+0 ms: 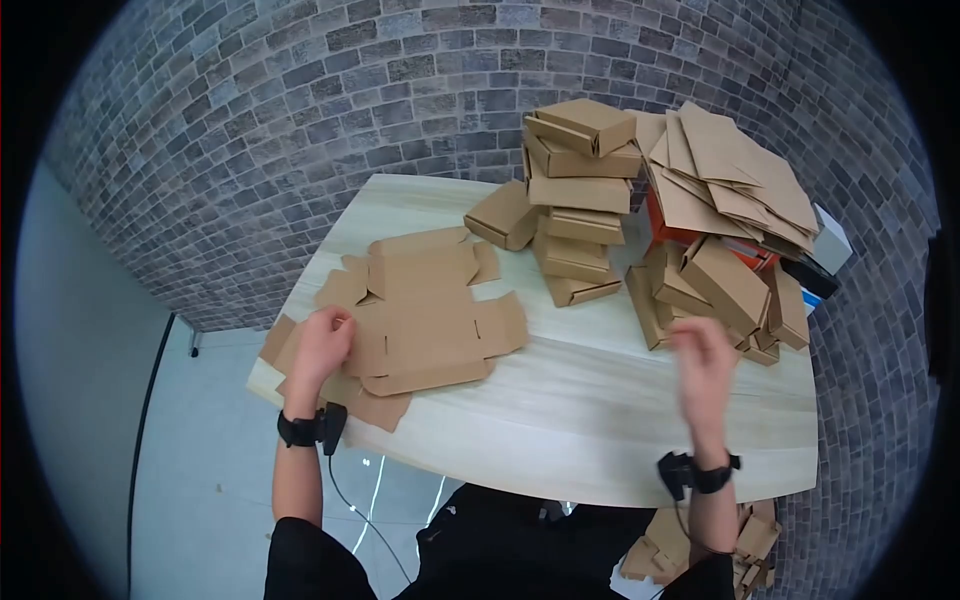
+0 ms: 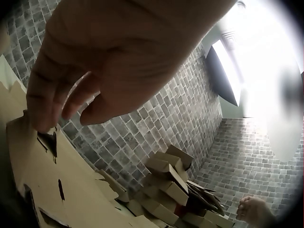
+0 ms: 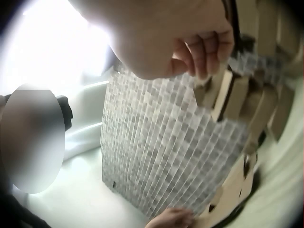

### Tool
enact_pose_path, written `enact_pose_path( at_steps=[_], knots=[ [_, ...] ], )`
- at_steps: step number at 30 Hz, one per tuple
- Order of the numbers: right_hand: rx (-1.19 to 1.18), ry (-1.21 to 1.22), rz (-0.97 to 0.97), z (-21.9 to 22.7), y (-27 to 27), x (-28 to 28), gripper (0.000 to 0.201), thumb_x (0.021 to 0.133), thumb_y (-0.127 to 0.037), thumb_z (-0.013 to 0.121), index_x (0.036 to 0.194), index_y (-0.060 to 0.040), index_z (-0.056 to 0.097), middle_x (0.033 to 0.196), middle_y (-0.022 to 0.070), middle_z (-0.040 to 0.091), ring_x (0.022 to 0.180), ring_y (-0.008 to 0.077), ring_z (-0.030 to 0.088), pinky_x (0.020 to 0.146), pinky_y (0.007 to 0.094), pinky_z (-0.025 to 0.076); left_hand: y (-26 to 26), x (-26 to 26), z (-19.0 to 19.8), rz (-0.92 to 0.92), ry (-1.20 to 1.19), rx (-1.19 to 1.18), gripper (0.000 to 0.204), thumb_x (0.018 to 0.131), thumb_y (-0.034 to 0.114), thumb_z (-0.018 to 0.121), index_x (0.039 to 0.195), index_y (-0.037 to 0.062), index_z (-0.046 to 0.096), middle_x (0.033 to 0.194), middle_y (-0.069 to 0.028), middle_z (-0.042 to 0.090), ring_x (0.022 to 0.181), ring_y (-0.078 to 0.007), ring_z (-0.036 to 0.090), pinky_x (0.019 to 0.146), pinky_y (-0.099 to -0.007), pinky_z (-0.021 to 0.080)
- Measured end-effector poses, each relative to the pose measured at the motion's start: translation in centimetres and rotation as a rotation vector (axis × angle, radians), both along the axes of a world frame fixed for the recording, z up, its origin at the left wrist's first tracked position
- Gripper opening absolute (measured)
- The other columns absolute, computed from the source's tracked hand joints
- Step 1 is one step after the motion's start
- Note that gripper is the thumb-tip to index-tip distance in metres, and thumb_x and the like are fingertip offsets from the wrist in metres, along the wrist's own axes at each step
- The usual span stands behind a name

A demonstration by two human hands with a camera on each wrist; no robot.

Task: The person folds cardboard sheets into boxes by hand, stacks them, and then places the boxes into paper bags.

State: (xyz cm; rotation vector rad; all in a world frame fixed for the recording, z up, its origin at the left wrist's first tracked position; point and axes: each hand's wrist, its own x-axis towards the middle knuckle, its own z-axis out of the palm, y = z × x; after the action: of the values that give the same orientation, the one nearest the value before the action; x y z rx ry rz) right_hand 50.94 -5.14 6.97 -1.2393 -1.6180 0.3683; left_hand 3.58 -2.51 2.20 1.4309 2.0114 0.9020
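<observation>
A flat, unfolded cardboard box blank (image 1: 430,325) with slots and side flaps lies on the left half of the table. My left hand (image 1: 325,345) is at its left edge. In the left wrist view, the left fingertips (image 2: 43,124) rest right at a flap beside a slot, with the thumb apart from them. Blurred, my right hand (image 1: 704,370) is in front of a heap of small folded boxes (image 1: 725,285). Its fingers (image 3: 209,54) hang loosely curled in the right wrist view, with nothing in them.
More flat cardboard (image 1: 378,408) lies under the blank at the table's left edge. A tall stack of folded boxes (image 1: 580,190) stands at the back, with one box (image 1: 503,215) beside it. Flat sheets (image 1: 735,170) are piled at the back right. More cardboard (image 1: 660,545) lies below the table's front.
</observation>
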Motion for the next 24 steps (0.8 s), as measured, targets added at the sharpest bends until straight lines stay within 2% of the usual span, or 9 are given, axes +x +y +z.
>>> enact_pose_path(
  at_steps=[1, 3, 4, 7, 10, 15, 18, 20, 24],
  knots=[
    [-0.142, 0.001, 0.112, -1.1, 0.3, -2.3, 0.014, 0.095, -0.008, 0.056, 0.104, -0.0015, 0.064, 0.090, 0.0075, 0.066, 0.082, 0.0150, 0.063, 0.076, 0.0275, 0.049, -0.1, -0.4, -0.5, 0.001, 0.005, -0.001, 0.026, 0.091, 0.019, 0.063, 0.103, -0.0048, 0.064, 0.073, -0.0083, 0.066, 0.064, -0.0153, 0.065, 0.056, -0.0300, 0.052],
    [-0.387, 0.102, 0.306, -4.3, 2.3, -6.2, 0.019, 0.093, -0.012, 0.059, 0.108, -0.0003, 0.064, 0.092, 0.0096, 0.069, 0.082, 0.0168, 0.064, 0.074, 0.0297, 0.051, 0.2, -1.7, -2.9, 0.024, 0.592, 0.236, 0.033, 0.089, 0.027, 0.067, 0.103, -0.0032, 0.065, 0.072, -0.0086, 0.065, 0.069, -0.0207, 0.067, 0.060, -0.0355, 0.053],
    [-0.413, 0.143, 0.322, -6.3, 3.8, -7.4, 0.023, 0.093, -0.016, 0.060, 0.109, 0.0007, 0.064, 0.092, 0.0110, 0.069, 0.081, 0.0175, 0.065, 0.072, 0.0309, 0.051, 0.4, -2.4, -4.1, 0.021, 0.598, 0.245, 0.033, 0.089, 0.027, 0.067, 0.103, -0.0032, 0.065, 0.072, -0.0086, 0.065, 0.069, -0.0207, 0.067, 0.060, -0.0355, 0.053],
    [-0.580, 0.240, 0.308, -10.8, 8.7, -10.4, 0.032, 0.094, -0.024, 0.059, 0.110, 0.0030, 0.064, 0.090, 0.0127, 0.070, 0.076, 0.0182, 0.066, 0.067, 0.0322, 0.052, 0.0, -3.7, -4.9, 0.187, 0.524, 0.273, 0.042, 0.089, 0.037, 0.067, 0.101, -0.0026, 0.065, 0.073, -0.0089, 0.065, 0.074, -0.0246, 0.068, 0.063, -0.0398, 0.052],
    [-0.757, 0.208, 0.333, -9.8, 10.4, -12.8, 0.038, 0.096, -0.032, 0.057, 0.113, 0.0017, 0.063, 0.095, 0.0107, 0.067, 0.081, 0.0168, 0.064, 0.069, 0.0310, 0.052, -1.0, -1.3, -3.2, 0.084, 0.156, -0.099, 0.041, 0.091, 0.036, 0.066, 0.099, -0.0042, 0.064, 0.084, -0.0162, 0.068, 0.080, -0.0253, 0.068, 0.070, -0.0405, 0.055],
    [-0.838, 0.168, 0.395, -9.3, 10.5, -14.7, 0.046, 0.099, -0.043, 0.053, 0.112, -0.0008, 0.066, 0.097, 0.0072, 0.067, 0.083, 0.0153, 0.063, 0.070, 0.0283, 0.051, -1.4, 0.4, -3.0, 0.031, -0.519, -0.082, 0.038, 0.094, 0.040, 0.064, 0.094, 0.0024, 0.064, 0.076, -0.0028, 0.063, 0.068, -0.0119, 0.063, 0.054, -0.0250, 0.052],
    [-0.755, 0.158, 0.355, -10.2, 11.1, -15.2, 0.052, 0.099, -0.047, 0.050, 0.101, 0.0009, 0.070, 0.088, 0.0087, 0.069, 0.078, 0.0155, 0.064, 0.070, 0.0280, 0.050, -0.9, 0.1, -4.5, 0.017, -0.445, -0.004, 0.032, 0.094, 0.036, 0.065, 0.089, 0.0046, 0.062, 0.073, -0.0015, 0.061, 0.061, -0.0098, 0.061, 0.051, -0.0240, 0.051],
    [-0.609, 0.070, 0.311, -10.2, 11.3, -16.1, 0.052, 0.090, -0.046, 0.060, 0.085, 0.0044, 0.070, 0.084, 0.0165, 0.072, 0.069, 0.0311, 0.064, 0.071, 0.0378, 0.050, -1.1, 1.1, -3.9, 0.030, -0.439, 0.010, 0.029, 0.094, 0.033, 0.067, 0.087, 0.0055, 0.061, 0.073, -0.0011, 0.061, 0.059, -0.0091, 0.060, 0.050, -0.0231, 0.051],
    [-0.634, -0.083, 0.306, -9.6, 11.4, -17.1, 0.051, 0.083, -0.049, 0.067, 0.084, 0.0017, 0.073, 0.089, 0.0221, 0.071, 0.082, 0.0343, 0.066, 0.075, 0.0409, 0.051, -0.7, 1.3, -4.1, 0.086, -0.554, -0.014, 0.024, 0.091, 0.025, 0.071, 0.091, 0.0054, 0.058, 0.073, -0.0015, 0.062, 0.056, -0.0091, 0.059, 0.047, -0.0223, 0.049]
  ],
)
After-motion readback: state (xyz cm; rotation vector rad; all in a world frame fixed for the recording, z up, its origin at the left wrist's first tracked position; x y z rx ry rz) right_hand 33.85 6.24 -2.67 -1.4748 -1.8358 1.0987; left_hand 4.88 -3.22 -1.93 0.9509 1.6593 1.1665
